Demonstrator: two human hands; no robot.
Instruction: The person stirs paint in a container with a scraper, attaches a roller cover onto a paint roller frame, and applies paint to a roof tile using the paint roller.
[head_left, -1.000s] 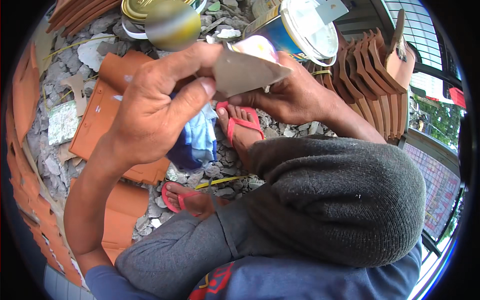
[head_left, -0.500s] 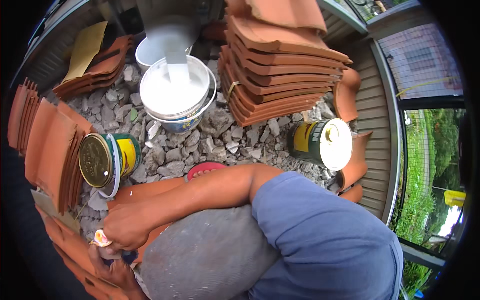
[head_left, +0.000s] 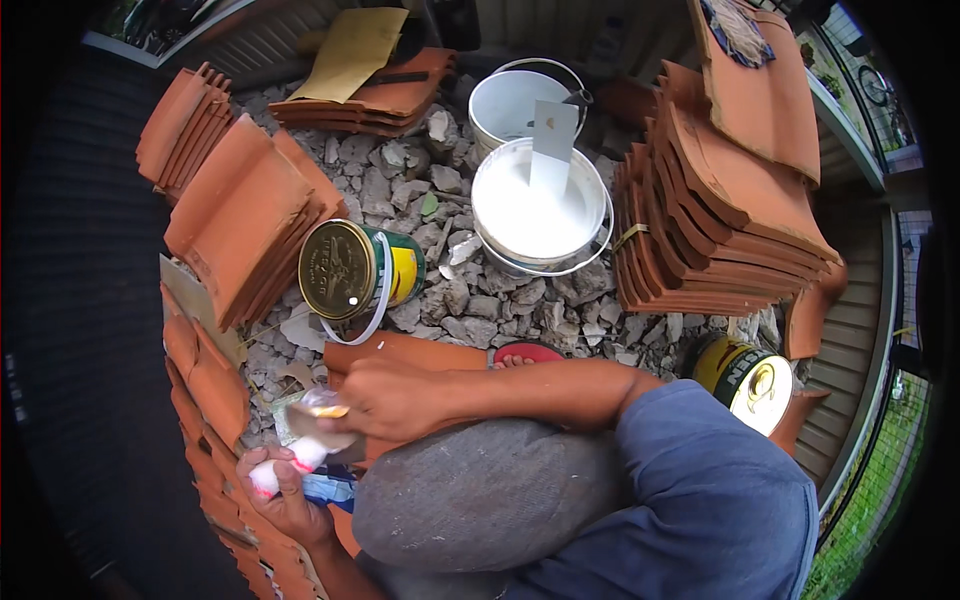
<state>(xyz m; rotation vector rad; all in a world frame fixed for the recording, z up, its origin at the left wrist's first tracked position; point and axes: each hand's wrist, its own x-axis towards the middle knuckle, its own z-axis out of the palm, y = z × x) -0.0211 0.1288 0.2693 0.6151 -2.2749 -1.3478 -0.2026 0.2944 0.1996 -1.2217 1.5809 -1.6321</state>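
At lower left my left hand (head_left: 295,512) grips a white fuzzy roll (head_left: 306,454) with pink bands, which looks like a small paint roller sleeve; its white end (head_left: 264,479) shows between thumb and fingers. Just above it, my right hand (head_left: 385,405) is closed on a crinkled clear plastic wrapper (head_left: 322,398) with a yellow part. A flat brownish piece below that hand is blurred, and I cannot tell whether it belongs to the wrapper. Beside my left hand lies a blue packet or cloth (head_left: 330,490), partly hidden.
A white paint bucket (head_left: 540,265) has a flat scraper (head_left: 553,140) across it; another bucket (head_left: 495,100) stands behind. Green cans (head_left: 405,265) (head_left: 725,365) flank the rubble (head_left: 470,300). Stacked clay tiles (head_left: 700,230) rise at right, others (head_left: 245,215) at left. A red slipper (head_left: 540,352) shows.
My view has swung left, so the scene sits further right. My hands have drawn apart, and the white roll now shows in my left hand, the wrapper in my right.
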